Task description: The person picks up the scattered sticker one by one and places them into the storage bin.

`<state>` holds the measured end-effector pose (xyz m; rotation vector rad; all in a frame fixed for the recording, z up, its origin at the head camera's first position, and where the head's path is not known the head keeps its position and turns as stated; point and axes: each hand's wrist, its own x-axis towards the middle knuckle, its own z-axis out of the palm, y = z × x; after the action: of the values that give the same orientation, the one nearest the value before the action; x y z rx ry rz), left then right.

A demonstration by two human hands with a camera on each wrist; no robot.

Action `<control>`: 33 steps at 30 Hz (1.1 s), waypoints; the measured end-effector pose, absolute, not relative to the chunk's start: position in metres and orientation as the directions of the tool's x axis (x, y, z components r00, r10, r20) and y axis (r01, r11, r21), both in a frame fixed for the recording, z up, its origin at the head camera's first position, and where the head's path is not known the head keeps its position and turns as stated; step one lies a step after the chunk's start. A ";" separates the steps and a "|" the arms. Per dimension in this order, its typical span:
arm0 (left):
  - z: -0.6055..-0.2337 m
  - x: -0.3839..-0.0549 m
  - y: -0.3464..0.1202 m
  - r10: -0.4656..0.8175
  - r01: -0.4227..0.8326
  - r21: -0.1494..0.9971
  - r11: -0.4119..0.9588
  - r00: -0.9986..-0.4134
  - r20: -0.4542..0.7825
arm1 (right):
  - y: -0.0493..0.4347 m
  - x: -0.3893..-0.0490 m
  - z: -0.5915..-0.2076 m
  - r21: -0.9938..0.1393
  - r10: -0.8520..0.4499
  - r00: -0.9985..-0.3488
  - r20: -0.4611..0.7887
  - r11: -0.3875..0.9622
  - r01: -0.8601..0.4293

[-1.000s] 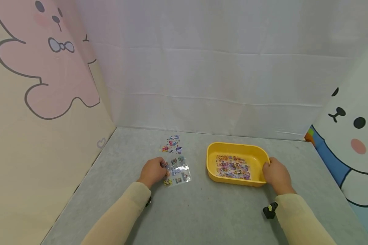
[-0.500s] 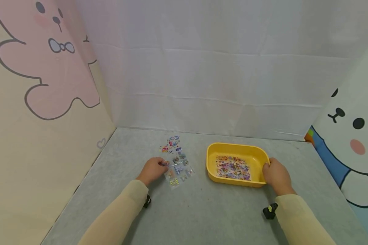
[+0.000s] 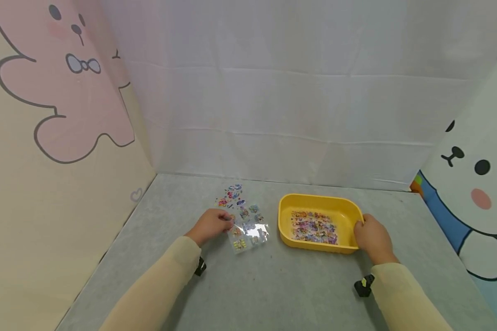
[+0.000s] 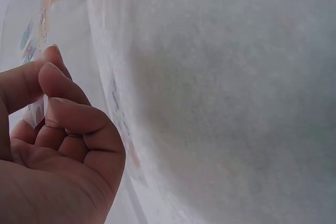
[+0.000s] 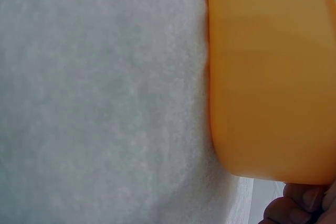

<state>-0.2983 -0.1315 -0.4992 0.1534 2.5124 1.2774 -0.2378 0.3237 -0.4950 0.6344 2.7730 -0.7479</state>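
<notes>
My left hand point(image 3: 212, 225) pinches the left edge of a clear sticker sheet point(image 3: 240, 244) with small colourful pictures, held over the table. In the left wrist view the sheet point(image 4: 43, 22) shows edge-on between thumb and fingertips. Behind it on the table lies another sticker sheet point(image 3: 233, 193) with red, blue and purple figures. To the right stands a yellow tray point(image 3: 319, 198), with a densely patterned sticker sheet point(image 3: 313, 228) inside on its floor. My right hand point(image 3: 374, 239) grips the tray's right rim; in the right wrist view the curled fingers point(image 5: 289, 209) sit at its end wall.
The grey table point(image 3: 273, 294) meets a white curtain point(image 3: 273, 105) at its back edge. Cartoon-printed panels flank it: a pink bear point(image 3: 83, 92) at left, a white bear point(image 3: 463, 193) at right. A black wrist camera point(image 3: 364, 286) hangs below the right sleeve.
The sheet in my left hand has shifted rightward and tilted, glare moving across it. The left hand has moved slightly right. My right hand and the tray have stayed in place.
</notes>
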 end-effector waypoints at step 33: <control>-0.453 -0.325 -0.023 0.473 -0.005 0.856 0.517 -0.831 -0.291 | 0.321 -0.238 -0.492 -0.432 0.355 -0.881 -0.313 0.773 0.464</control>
<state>-0.3253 -0.0233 -0.4530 0.3814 2.2633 1.2795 -0.2379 0.3207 -0.4921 0.6442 2.7535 -0.7529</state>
